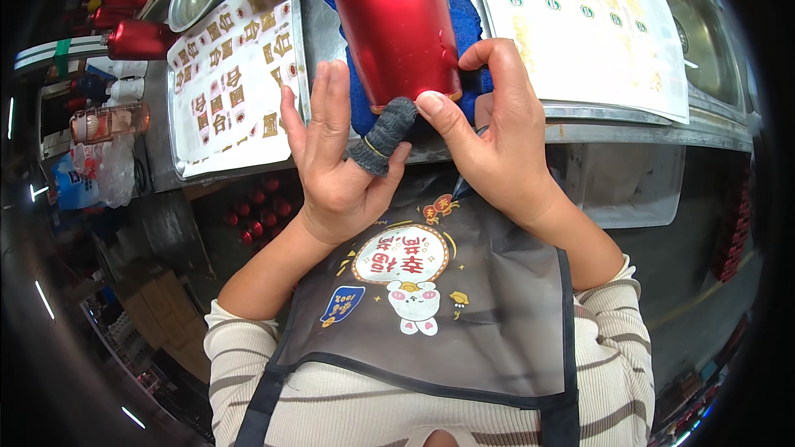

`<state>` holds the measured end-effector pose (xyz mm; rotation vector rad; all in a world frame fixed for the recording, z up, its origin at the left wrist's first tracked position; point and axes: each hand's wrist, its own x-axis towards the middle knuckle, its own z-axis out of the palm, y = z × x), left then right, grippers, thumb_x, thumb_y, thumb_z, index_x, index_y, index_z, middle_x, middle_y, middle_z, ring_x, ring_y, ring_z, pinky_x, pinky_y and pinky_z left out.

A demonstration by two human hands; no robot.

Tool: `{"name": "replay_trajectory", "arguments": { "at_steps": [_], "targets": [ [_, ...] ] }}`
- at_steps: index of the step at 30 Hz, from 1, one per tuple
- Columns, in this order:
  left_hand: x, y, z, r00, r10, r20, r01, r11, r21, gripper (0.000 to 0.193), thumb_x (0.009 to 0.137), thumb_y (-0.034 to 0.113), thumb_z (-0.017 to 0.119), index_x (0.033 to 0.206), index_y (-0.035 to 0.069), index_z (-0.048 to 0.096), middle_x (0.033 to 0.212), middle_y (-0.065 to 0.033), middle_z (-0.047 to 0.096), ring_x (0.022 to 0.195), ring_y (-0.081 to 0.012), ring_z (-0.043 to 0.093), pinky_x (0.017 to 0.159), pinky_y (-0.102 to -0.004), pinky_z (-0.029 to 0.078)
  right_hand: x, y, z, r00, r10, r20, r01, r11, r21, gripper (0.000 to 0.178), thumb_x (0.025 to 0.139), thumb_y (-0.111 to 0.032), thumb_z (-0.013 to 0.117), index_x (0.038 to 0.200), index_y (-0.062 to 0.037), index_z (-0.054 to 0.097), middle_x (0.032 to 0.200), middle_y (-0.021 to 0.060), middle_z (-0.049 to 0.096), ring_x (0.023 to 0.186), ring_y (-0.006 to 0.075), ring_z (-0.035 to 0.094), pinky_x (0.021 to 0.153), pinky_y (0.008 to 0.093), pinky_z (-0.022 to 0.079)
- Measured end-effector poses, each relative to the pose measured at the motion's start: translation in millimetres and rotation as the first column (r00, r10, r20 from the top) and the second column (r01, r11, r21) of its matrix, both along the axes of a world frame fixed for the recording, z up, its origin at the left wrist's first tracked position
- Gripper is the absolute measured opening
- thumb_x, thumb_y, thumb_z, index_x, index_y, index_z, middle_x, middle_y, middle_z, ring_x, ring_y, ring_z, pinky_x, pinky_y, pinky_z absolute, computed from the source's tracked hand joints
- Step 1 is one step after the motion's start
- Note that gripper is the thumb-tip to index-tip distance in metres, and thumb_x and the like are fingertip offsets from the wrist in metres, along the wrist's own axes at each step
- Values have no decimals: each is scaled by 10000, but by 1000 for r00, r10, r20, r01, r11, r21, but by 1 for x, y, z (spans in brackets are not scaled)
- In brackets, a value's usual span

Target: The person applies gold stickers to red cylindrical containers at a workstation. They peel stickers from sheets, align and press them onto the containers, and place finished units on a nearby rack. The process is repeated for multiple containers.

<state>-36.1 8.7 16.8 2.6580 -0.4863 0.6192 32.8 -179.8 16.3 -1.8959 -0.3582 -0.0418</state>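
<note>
The glossy red bottle [396,25] lies at 12 o'clock on a blue towel [469,21], base nearest. The left hand [335,182] is spread, its grey knit finger sleeve [389,134] at the base rim. The right hand [505,136] sets its thumb there; whether it pinches anything, I cannot tell. Light, one-ended contact could let the rounded bottle roll; the rough knit might scuff its finish.

Left forearm [269,271]: bare, slanting up and inward.
Left hand [333,174]: spread, 3 fingers raised together, thumb apart from them.
Left index finger [387,134]: sheathed in grey knit, pointing toward the right thumb [444,120].
Right forearm [580,240]: bare, slanting up and leftward.
Right hand [501,136]: thumb and index finger [505,62] tips apart, remaining fingers mostly hidden.
</note>
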Motion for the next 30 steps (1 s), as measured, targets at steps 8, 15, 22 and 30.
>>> {"name": "replay_trajectory", "arguments": {
  "at_steps": [8,15,22,30],
  "targets": [
    [10,3,9,999,-41,29,37,991,129,366,728,72,783,1088,58,721,1507,-335,363,1390,-495,386,1100,-677,167,3,-2,-13,987,78,-141,-41,968,249,284,869,-162,703,1067,-25,552,945,129,562,714,227,569,649,304,475],
    [10,3,9,998,-24,60,15,989,149,308,667,119,824,965,76,758,1477,-308,434,1368,-486,427,1095,-688,181,-1,-2,-8,990,64,-128,-41,984,173,269,875,-149,707,1066,-28,562,948,102,568,622,138,485,584,280,432],
    [18,-1,21,995,-66,80,49,978,202,263,685,91,795,941,81,736,1473,-277,450,1350,-494,429,1106,-665,173,3,6,-23,986,89,-143,-46,959,280,202,910,-106,654,1063,-16,558,939,59,557,620,78,470,585,238,412],
    [38,-19,12,982,-119,146,80,964,252,176,586,148,766,720,71,682,1435,-181,534,1408,-463,364,1134,-680,106,-10,-7,-23,996,46,-76,-24,962,271,227,923,12,560,1149,8,581,986,62,594,592,45,486,554,204,402]
  ]
}}
